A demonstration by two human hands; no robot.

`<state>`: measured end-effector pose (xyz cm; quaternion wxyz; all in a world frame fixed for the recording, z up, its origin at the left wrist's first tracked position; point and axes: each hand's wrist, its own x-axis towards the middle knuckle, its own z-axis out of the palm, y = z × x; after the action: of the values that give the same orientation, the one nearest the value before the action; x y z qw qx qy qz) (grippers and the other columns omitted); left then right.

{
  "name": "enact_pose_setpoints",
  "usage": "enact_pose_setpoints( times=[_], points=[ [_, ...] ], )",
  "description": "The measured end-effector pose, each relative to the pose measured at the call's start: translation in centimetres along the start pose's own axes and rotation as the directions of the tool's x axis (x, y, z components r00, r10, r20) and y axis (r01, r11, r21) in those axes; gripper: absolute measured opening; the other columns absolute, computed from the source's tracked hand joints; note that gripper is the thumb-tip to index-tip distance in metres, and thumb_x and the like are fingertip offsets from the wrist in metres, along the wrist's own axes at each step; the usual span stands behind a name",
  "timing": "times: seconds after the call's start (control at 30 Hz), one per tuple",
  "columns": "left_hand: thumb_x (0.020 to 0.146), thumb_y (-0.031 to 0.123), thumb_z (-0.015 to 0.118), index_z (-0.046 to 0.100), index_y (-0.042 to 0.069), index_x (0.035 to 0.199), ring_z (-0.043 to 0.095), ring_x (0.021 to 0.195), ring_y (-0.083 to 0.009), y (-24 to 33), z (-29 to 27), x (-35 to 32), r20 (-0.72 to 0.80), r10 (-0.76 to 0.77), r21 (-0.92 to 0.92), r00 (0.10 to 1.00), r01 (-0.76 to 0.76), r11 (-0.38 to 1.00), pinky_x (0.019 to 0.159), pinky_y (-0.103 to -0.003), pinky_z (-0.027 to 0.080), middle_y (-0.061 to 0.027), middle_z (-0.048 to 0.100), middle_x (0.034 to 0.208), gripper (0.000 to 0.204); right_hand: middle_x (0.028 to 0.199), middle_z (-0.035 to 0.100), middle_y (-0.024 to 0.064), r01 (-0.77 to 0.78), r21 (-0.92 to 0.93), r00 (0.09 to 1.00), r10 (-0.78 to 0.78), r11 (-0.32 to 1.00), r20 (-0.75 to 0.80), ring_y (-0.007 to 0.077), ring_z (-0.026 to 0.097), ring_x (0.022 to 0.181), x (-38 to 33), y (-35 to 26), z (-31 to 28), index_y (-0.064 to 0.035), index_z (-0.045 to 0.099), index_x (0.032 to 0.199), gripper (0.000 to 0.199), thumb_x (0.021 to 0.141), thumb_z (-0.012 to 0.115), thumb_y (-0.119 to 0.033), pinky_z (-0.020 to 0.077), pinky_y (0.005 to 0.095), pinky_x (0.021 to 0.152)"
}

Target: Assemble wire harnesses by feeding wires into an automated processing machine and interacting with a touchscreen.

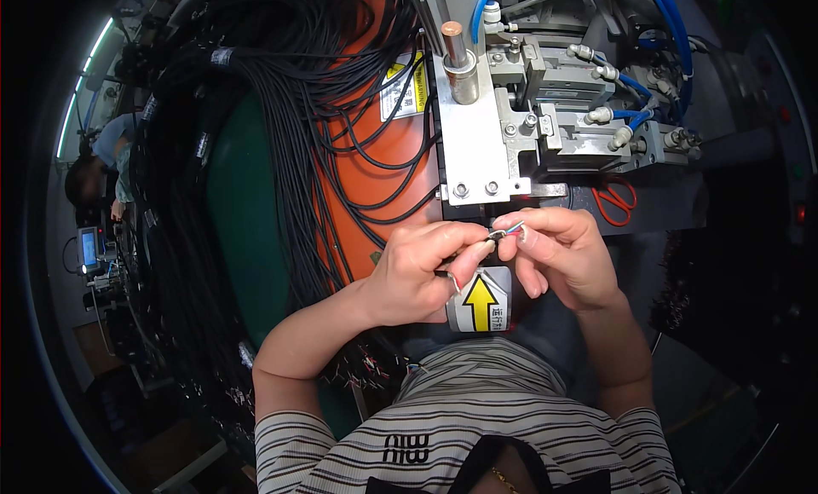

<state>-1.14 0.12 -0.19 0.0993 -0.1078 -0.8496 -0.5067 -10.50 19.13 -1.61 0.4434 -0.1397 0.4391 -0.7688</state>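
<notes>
Both my hands meet in front of the machine's white plate (479,144). With thumb and forefinger, my left hand (422,268) pinches the black end of a cable (497,236). From that end, thin coloured wires (514,228), among them a blue and a red one, fan out to the right. My right hand (562,251) closes its thumb and forefinger on these wires. Another short bit of wire with a red and white tip (454,282) pokes out below my left fingers. Where the rest of the held cable runs is hidden by my left hand.
A large bundle of black cables (290,110) hangs over an orange surface (362,170) on the left. Pneumatic cylinders (579,140) with blue hoses stand at the upper right. Red-handled scissors (615,202) lie below them. A yellow arrow label (480,305) sits under my hands. Another person (106,166) is far left.
</notes>
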Motion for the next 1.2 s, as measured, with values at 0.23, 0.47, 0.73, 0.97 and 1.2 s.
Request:
enact_pose_setpoints(
  times=[0.23,0.47,0.73,0.97,1.2],
  points=[
    [0.098,0.006,0.056,0.066,-0.004,0.101,0.059,0.059,-0.0077,-0.6,-1.3,0.3,0.215,-0.159,-0.354,0.963,0.229,0.907,0.052,-0.025,0.045,-0.0033,0.064,0.071,0.014,0.090,0.070,0.0162,0.104,-0.160,0.993,-0.093,0.982,0.073,0.0126,0.064,0.056,0.3,-0.1,-0.3,0.0062,0.066,0.112,0.020,0.095,0.058,0.000,0.0433,0.0183,0.045],
    [0.099,0.009,0.054,0.066,-0.004,0.099,0.052,0.057,-0.0065,-0.4,-1.6,0.5,0.334,-0.254,-0.465,0.907,0.394,0.793,0.053,-0.023,0.042,-0.0019,0.060,0.067,0.018,0.086,0.071,0.0139,0.120,-0.230,0.993,-0.112,0.966,0.048,0.0121,0.065,0.056,0.4,-0.1,-0.3,0.0062,0.068,0.107,0.017,0.092,0.060,0.002,0.0431,0.0181,0.045],
    [0.099,0.013,0.056,0.067,-0.002,0.094,0.052,0.060,-0.0044,0.1,-1.1,0.7,0.293,-0.321,-0.369,0.901,0.416,0.831,0.055,-0.022,0.042,-0.0002,0.060,0.066,0.019,0.083,0.072,0.0116,0.182,-0.382,0.982,-0.186,0.906,0.027,0.0106,0.065,0.054,0.5,-0.1,-0.7,0.0057,0.069,0.101,0.013,0.091,0.061,0.003,0.0432,0.0175,0.045],
    [0.090,0.006,0.063,0.065,-0.001,0.089,0.055,0.054,-0.0059,1.2,-0.5,0.6,0.190,-0.353,-0.131,0.916,0.380,0.916,0.049,-0.025,0.043,-0.0016,0.060,0.062,0.007,0.083,0.071,0.0098,0.243,-0.571,0.957,-0.291,0.784,0.009,0.0102,0.065,0.056,0.4,0.0,-0.3,0.0058,0.068,0.095,0.009,0.088,0.063,0.005,0.0445,0.0188,0.045],
    [0.075,-0.002,0.070,0.061,0.000,0.085,0.054,0.043,-0.0180,0.9,1.1,0.1,-0.019,0.122,0.339,0.992,-0.108,0.935,0.041,-0.031,0.042,-0.0065,0.055,0.057,0.014,0.081,0.068,0.0091,0.323,-0.853,0.907,-0.391,0.410,0.156,0.0096,0.062,0.055,-0.2,-0.6,0.5,0.0063,0.066,0.096,0.012,0.084,0.065,0.007,0.0451,0.0201,0.047]
  ],
)
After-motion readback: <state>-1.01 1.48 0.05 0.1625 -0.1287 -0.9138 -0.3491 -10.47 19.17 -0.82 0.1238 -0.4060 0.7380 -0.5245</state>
